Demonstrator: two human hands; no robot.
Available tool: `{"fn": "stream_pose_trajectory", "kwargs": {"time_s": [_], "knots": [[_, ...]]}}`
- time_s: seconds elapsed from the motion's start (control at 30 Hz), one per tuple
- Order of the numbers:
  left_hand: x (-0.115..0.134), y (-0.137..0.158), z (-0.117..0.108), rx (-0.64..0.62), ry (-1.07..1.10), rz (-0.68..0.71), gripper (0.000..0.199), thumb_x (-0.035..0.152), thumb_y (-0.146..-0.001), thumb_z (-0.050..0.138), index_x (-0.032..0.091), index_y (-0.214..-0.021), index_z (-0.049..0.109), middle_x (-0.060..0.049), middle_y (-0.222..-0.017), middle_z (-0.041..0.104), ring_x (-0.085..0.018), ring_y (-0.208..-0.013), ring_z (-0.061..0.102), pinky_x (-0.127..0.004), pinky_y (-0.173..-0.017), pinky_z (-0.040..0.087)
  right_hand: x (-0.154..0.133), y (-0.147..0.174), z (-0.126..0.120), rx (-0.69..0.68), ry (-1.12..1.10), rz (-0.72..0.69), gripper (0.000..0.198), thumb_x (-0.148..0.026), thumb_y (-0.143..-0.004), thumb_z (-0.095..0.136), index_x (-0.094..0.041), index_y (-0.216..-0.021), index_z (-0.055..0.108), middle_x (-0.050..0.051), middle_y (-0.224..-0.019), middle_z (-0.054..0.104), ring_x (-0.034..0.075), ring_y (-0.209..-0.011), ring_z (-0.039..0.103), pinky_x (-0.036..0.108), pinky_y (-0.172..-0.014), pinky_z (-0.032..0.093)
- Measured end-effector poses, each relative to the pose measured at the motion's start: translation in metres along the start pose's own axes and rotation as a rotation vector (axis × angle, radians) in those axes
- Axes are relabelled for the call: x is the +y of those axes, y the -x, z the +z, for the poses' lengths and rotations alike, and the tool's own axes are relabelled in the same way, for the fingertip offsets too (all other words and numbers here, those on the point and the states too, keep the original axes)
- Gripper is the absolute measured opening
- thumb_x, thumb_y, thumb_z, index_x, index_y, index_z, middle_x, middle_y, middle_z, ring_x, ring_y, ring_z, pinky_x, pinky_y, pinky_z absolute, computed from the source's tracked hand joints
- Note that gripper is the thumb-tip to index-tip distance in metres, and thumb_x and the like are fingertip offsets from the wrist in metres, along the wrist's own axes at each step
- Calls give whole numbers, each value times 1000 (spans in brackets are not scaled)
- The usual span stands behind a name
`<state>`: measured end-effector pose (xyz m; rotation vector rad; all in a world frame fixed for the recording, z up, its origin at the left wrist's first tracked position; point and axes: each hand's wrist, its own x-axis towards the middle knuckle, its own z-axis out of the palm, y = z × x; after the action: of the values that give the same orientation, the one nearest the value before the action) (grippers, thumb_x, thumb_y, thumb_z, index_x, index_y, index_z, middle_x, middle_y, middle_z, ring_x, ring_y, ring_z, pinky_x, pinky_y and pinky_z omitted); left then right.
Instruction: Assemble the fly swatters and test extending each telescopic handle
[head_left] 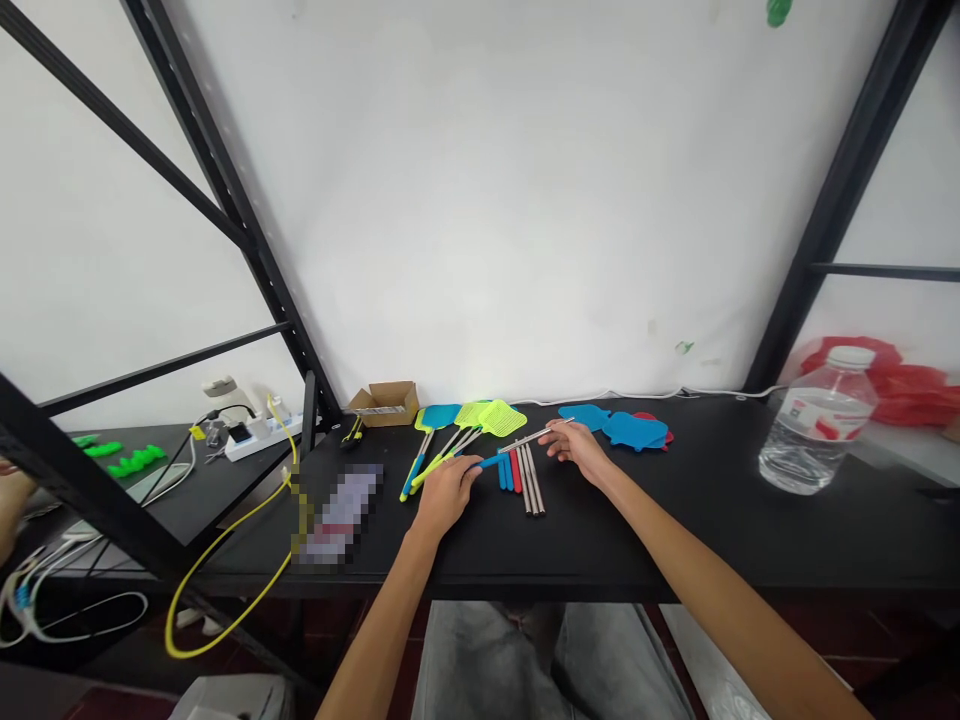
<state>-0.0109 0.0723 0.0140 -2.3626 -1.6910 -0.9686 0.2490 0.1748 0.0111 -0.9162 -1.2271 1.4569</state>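
Note:
My left hand (445, 492) is closed around a blue plastic handle (491, 461). From its tip a thin metal rod (531, 438) slants up to the right, and the fingers of my right hand (576, 446) pinch its far end. Whether the rod sits inside the handle or only meets it, I cannot tell. Just below lie blue handles (506, 474), a red handle (516, 470) and several bare metal rods (534, 490) side by side. Fly swatters with yellow-green heads (501, 418) and a blue head (441, 416) lie beyond my left hand. Loose blue swatter heads (636, 431) rest past my right hand.
A small open cardboard box (386, 403) stands at the back left. A pixelated flat item (343, 515) lies left of my arm. At the right is a large water bottle (817, 425). A yellow cable (225, 535) hangs near the black shelf frame (112, 480).

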Motion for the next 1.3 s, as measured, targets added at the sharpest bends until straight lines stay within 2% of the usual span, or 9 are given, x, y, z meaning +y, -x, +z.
{"fn": "stream_pose_trajectory", "kwargs": {"time_s": [0.2, 0.47, 0.77, 0.9, 0.97, 1.07, 1.17, 1.23, 1.3], "knots": [[0, -1, -2, 15, 12, -30, 33, 37, -97, 36, 25, -110, 64, -4, -102, 72, -22, -93, 65, -32, -78, 48, -1, -1, -1, 55, -64, 7, 18, -33, -81, 57, -18, -91, 57, 7, -78, 72, 12, -54, 62, 19, -43, 41], [4, -1, -7, -21, 36, -56, 34, 38, -97, 35, 24, -107, 65, -4, -88, 72, -22, -85, 67, -29, -71, 47, -3, 4, 0, -5, 12, -13, 21, -37, -82, 56, -19, -92, 57, 8, -81, 73, 13, -54, 61, 20, -43, 39], [10, 1, -10, -80, 87, -11, 30, 35, -96, 39, 25, -109, 64, -2, -91, 72, -19, -83, 65, -28, -73, 46, 1, 12, 11, -311, 220, -122, 37, -49, -80, 62, -14, -92, 68, 10, -88, 72, 10, -56, 56, 19, -45, 37], [10, 0, -9, -62, 94, -22, 29, 35, -96, 39, 25, -107, 64, -2, -89, 72, -20, -83, 65, -28, -73, 46, -3, 14, 12, -352, 313, -185, 42, -51, -79, 62, -16, -101, 69, 7, -82, 70, 9, -51, 50, 21, -45, 37], [8, 0, -9, -38, 92, -46, 30, 36, -97, 37, 24, -105, 64, -2, -83, 71, -20, -80, 66, -29, -71, 46, -6, 12, 6, -272, 466, -257, 42, -49, -80, 61, -18, -106, 67, 6, -82, 69, 12, -57, 54, 24, -52, 42], [4, -1, -9, 6, 80, -93, 31, 36, -96, 36, 23, -105, 63, -3, -79, 71, -21, -77, 66, -29, -69, 45, -9, 6, -12, 48, 859, -395, 37, -45, -84, 57, -20, -110, 66, 8, -92, 70, 22, -85, 61, 34, -74, 47], [2, -1, -9, 30, 70, -120, 31, 37, -96, 37, 23, -104, 63, -3, -77, 70, -21, -75, 66, -30, -67, 45, -5, -1, -31, 336, 1226, -379, 41, -40, -86, 54, -17, -120, 61, 15, -119, 63, 34, -117, 49, 45, -94, 38], [2, -1, -10, 33, 70, -123, 32, 38, -96, 36, 23, -104, 63, -3, -77, 70, -21, -74, 66, -29, -65, 45, -1, -2, -37, 350, 1373, -317, 43, -41, -86, 54, -14, -119, 62, 18, -126, 59, 37, -123, 44, 51, -100, 30], [3, -1, -10, 34, 72, -122, 33, 39, -96, 36, 23, -104, 63, -3, -77, 70, -21, -74, 67, -29, -65, 45, 2, -2, -36, 278, 1441, -294, 41, -45, -88, 51, -15, -112, 66, 17, -118, 64, 35, -116, 50, 53, -105, 22]]}}
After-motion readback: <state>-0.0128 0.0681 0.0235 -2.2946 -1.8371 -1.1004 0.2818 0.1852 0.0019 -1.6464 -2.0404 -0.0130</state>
